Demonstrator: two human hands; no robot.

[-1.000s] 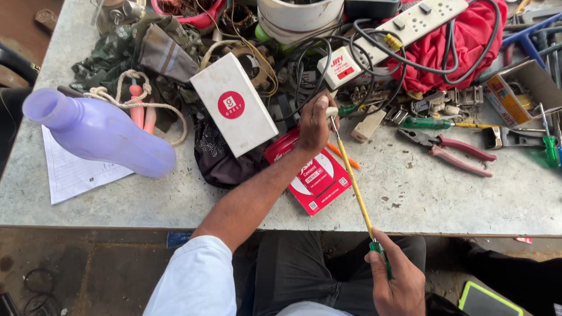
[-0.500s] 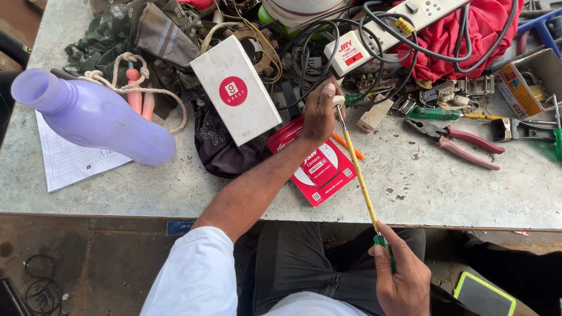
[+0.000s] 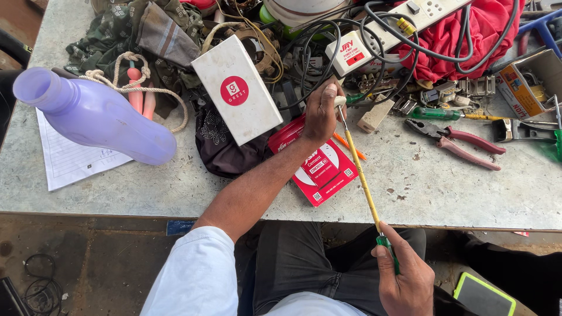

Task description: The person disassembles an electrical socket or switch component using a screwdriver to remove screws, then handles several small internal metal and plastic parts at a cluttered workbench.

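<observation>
Both hands work one long yellow screwdriver (image 3: 361,175): right hand (image 3: 404,281) grips its green handle below the counter (image 3: 439,193), left hand (image 3: 321,111) pinches a small white part (image 3: 339,100) at its tip.

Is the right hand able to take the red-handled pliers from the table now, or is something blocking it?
Probably not at once. The right hand grips the green handle of a long screwdriver, below the table edge. The pliers lie uncovered on bare table, so the path looks free once the hand lets go.
</observation>
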